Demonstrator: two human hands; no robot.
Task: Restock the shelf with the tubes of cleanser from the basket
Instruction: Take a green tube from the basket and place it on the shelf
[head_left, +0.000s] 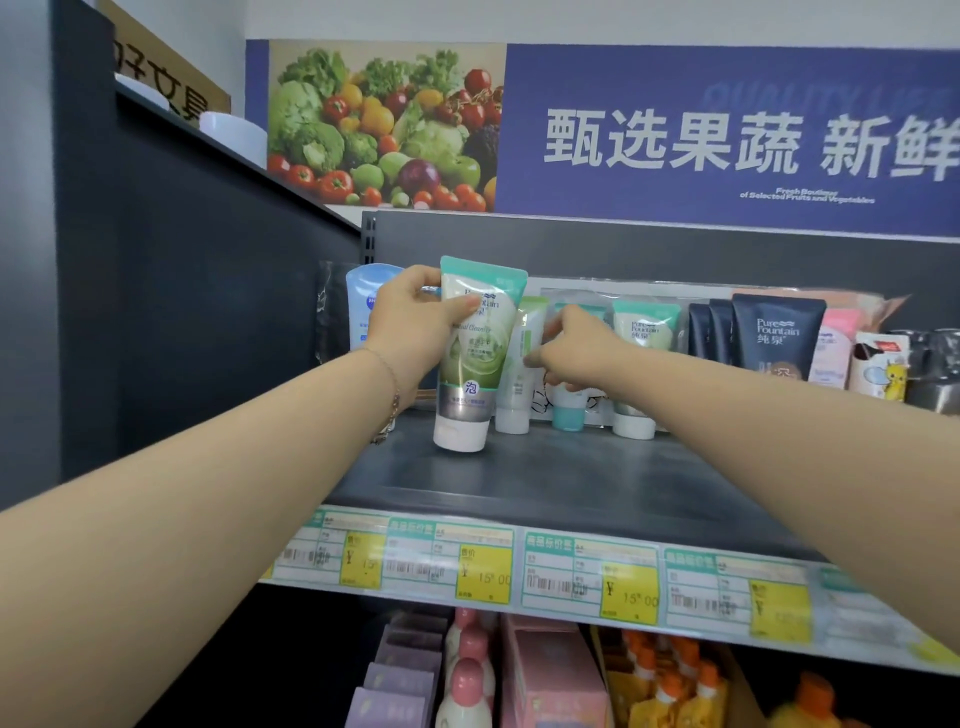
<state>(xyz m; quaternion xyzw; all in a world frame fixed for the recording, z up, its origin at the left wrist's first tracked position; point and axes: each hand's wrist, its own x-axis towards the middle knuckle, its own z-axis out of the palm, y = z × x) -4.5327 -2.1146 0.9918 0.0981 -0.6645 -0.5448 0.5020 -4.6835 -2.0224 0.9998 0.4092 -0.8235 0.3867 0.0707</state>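
Our left hand (415, 322) grips the green tube (475, 353) near its top, thumb across the front and fingers behind. The tube stands cap down, slightly tilted, left of centre in the frame, with its white cap at the shelf (571, 467). We cannot tell whether the cap touches the board. A thin bracelet (392, 384) circles that wrist.

Our right hand (576, 348), just right of the green tube, reaches in among the standing tubes with its fingers curled. Its thumb lies against a slim pale tube (517, 374), but we cannot tell whether it holds anything. Under it stands a teal-capped tube (569, 413), and beside it another green tube (641, 353).

Further right along the back stand dark navy tubes (776, 338) and a pink tube (836, 348). A blue tube (366, 301) shows behind the left hand. Price labels (483, 566) line the shelf's front edge, with pink-capped bottles (467, 675) below.
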